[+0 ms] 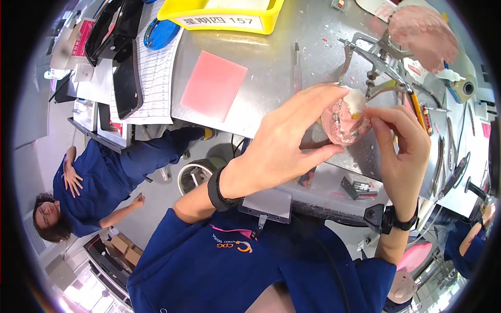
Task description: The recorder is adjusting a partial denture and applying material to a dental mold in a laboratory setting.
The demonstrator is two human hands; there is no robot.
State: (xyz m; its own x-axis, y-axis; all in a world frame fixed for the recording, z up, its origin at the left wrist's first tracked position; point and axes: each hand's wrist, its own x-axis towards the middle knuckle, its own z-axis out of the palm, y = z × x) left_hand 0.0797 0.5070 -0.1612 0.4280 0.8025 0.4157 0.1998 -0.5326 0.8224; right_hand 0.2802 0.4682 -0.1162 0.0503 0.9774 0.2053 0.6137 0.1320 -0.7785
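My left hand (pixel 284 133) is closed around a pink dental model (pixel 338 122), thumb along its near edge and fingers over its far side. Metal wire parts show along the model's ridge, with a pale area and a small yellow spot near its far edge. The thumb and forefinger of my right hand (pixel 404 138) are pinched together against the model's right side. What lies between those fingertips is too small to tell. Just beyond stands a metal dental articulator (pixel 378 65), with a second pink dental cast (pixel 422 36) at its far right.
A pink wax sheet (pixel 214 86) and a slim metal hand tool (pixel 297 68) lie on the metal bench. A yellow tray (pixel 224 21) stands at the back. At left are a phone (pixel 125 86) and printed sheets (pixel 156 78). Another person (pixel 99 182) is at the left.
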